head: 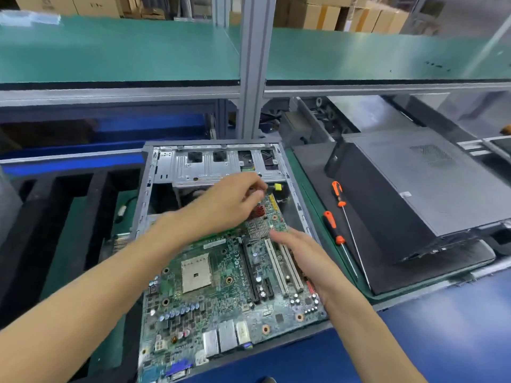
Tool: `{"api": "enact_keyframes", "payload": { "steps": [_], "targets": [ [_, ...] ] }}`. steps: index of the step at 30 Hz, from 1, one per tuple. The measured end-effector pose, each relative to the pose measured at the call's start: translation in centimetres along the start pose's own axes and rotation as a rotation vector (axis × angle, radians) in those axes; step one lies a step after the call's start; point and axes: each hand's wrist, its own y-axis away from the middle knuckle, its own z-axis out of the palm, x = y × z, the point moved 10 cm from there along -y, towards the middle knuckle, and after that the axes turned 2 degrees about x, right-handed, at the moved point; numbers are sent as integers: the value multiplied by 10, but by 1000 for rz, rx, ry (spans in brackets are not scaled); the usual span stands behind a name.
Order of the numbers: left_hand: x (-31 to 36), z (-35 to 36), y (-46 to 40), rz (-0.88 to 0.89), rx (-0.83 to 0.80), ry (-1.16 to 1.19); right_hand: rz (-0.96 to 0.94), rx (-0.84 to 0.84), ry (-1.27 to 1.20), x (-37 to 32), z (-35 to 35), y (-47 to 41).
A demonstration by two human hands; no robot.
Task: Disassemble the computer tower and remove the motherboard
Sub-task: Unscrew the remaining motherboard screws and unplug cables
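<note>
In the opened tower case point(154, 172) lies the green motherboard point(221, 286), the left hand point(229, 203) pinching something small and blurred at its far edge, the right hand point(301, 252) resting flat-fingered along its right side, two orange-handled screwdrivers point(336, 214) just right.

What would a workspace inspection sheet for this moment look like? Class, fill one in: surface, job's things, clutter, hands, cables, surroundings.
Surface: green mat on the bench.
Job's things: open computer case lying flat; motherboard tilted, its near edge past the case.
Clutter: two orange-handled screwdrivers on a black panel; closed computer tower to the right.
Hands: left hand pinches something small at the board's far end; right hand rests flat against the board's right edge.
Cables: a yellow connector by the left fingertips.
Surroundings: green shelf, cardboard boxes behind.
</note>
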Motion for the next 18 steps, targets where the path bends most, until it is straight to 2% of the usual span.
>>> {"api": "enact_keyframes", "payload": {
  "steps": [5,9,13,18],
  "targets": [
    [-15,22,-62,-5,22,-131,1,11,45,-3,-14,-22],
    [-18,32,-73,81,18,-189,7,64,87,-4,-23,-47],
    [-42,42,-79,-78,17,51,-168,147,246,-22,-22,-74],
    [-39,64,-78,-39,18,-34,-319,263,409,-40,-17,-94]
  ]
}}
